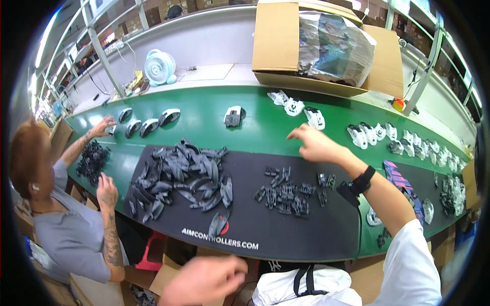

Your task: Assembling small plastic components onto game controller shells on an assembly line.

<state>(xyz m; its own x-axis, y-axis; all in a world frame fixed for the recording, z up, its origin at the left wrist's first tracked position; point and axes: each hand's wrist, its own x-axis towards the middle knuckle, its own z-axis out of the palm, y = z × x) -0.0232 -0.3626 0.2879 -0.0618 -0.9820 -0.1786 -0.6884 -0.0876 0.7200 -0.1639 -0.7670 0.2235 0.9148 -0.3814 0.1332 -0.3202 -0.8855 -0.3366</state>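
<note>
Head view: a white shell [315, 119] lies on the green desk [201, 113], just beyond the right hand [317, 145], whose fingers [297, 133] are loosely spread. The blurred left hand [204, 280] hangs near the desk's front edge; whether its fingers pinch anything, I cannot tell. Black parts [292, 198] lie on the dark mat [321, 234].

Just beyond my right hand [317, 145], one white computer-mouse shell [315, 118] with black parts lies slantwise on the green table [201, 104]; I can't tell if we touch. Nearest my left hand [204, 281], a curved dark grey panel [218, 224] lies singly near the black mat's [306, 237] front edge.
</note>
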